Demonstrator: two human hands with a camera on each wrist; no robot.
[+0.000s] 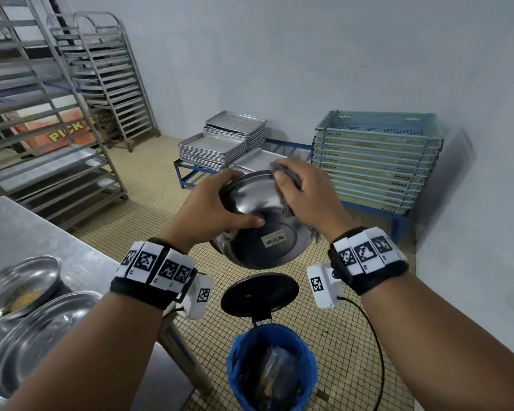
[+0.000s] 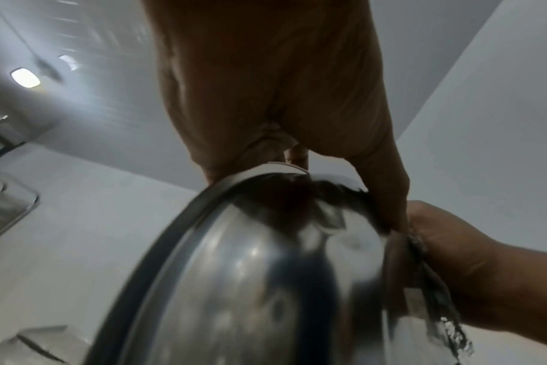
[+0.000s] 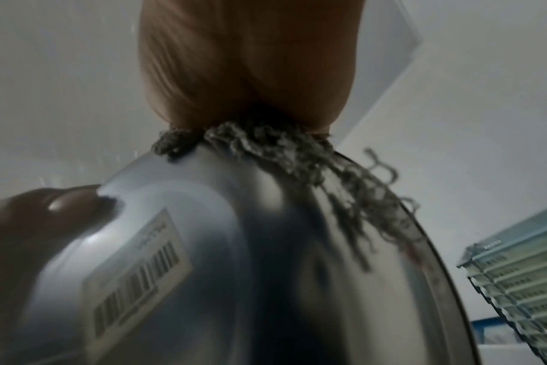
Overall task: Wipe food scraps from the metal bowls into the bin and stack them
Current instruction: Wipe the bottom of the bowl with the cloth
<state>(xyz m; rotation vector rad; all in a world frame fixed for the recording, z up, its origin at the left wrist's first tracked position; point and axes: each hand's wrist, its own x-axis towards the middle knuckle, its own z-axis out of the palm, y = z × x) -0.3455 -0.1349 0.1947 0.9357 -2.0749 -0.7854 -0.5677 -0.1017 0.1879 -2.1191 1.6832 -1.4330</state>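
A metal bowl [image 1: 267, 232] hangs tipped over the bin [image 1: 272, 366], its underside with a barcode sticker facing me. My left hand [image 1: 220, 203] grips its left rim, thumb across the base. My right hand [image 1: 303, 191] holds a grey cloth [image 1: 290, 207] against the bowl's upper right rim, its fingers over the edge and hidden from me. In the left wrist view the bowl [image 2: 250, 284] fills the bottom, with the cloth [image 2: 438, 308] at its right edge. The right wrist view shows the frayed cloth [image 3: 281, 148] draped over the bowl [image 3: 234, 247]. The bowl's inside is hidden.
The blue-lined bin stands on the tiled floor with its black lid [image 1: 260, 293] raised. On the steel table [image 1: 27, 226] at left sit a bowl with yellow scraps [image 1: 21, 287] and a second bowl [image 1: 42, 330]. Tray racks [image 1: 57, 129], stacked trays [image 1: 220, 143] and stacked crates [image 1: 377, 161] line the walls.
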